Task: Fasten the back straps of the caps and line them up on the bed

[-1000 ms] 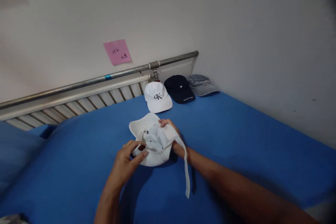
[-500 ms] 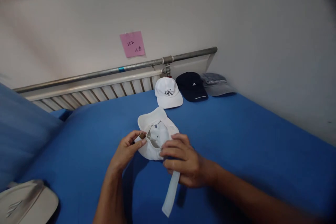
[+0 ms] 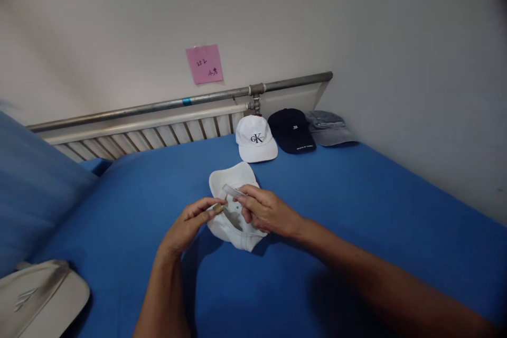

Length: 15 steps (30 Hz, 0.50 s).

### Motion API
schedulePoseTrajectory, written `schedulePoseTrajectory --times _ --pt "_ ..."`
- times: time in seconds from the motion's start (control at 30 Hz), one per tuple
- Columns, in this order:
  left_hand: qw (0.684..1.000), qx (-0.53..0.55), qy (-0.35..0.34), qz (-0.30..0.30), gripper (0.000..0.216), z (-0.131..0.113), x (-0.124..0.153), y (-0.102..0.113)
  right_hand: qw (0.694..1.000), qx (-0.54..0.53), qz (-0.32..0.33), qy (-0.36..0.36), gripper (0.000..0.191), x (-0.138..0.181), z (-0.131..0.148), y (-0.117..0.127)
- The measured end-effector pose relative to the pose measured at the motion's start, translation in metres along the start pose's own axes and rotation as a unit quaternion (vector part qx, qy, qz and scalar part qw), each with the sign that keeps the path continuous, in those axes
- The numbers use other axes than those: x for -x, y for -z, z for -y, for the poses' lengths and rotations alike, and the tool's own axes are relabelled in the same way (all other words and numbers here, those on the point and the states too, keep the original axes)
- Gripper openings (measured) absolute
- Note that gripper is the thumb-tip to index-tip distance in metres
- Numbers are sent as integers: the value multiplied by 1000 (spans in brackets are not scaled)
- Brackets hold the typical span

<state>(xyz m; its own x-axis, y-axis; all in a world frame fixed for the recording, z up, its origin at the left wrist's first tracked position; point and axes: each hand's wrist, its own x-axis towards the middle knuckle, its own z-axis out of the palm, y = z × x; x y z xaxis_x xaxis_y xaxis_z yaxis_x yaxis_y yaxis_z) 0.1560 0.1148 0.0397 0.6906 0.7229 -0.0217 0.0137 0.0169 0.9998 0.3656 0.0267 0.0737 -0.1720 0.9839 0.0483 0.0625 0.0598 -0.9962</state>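
Note:
A white baseball cap (image 3: 227, 229) rests upside down on the blue bed sheet, its brim pointing away from me. My left hand (image 3: 190, 222) pinches the brass-coloured strap buckle (image 3: 217, 208) at the cap's left back edge. In my right hand (image 3: 267, 210) is the cap's loose strap (image 3: 233, 191), held between thumb and fingers with its end pointing toward the buckle. The strap end and the buckle are close but look apart. My right hand hides part of the cap's inside and right edge.
Along the far edge stand a white cap with black letters (image 3: 256, 140), a black cap (image 3: 292, 131) and a grey cap (image 3: 330, 128). A beige cap (image 3: 51, 296) lies at the near left. Behind are a metal rail (image 3: 146, 109), a radiator (image 3: 166, 132) and a pink note (image 3: 204, 64).
My right hand has swung the strap up from hanging toward me, so its end now lies over the cap by the buckle. My left hand stays at the buckle.

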Motion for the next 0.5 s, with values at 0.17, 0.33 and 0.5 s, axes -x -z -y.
schedulePoseTrajectory --times 0.17,0.33,0.5 --pt "998 62 -3 -25 20 5 -2 3 998 -53 -7 -40 21 -7 -26 -7" --pt "993 114 12 -37 20 6 -5 -2 988 -142 -1 -66 21 -7 -43 -8" --pt "985 152 26 -71 25 7 -10 -7 980 -186 -8 -68 14 -8 -42 -7"
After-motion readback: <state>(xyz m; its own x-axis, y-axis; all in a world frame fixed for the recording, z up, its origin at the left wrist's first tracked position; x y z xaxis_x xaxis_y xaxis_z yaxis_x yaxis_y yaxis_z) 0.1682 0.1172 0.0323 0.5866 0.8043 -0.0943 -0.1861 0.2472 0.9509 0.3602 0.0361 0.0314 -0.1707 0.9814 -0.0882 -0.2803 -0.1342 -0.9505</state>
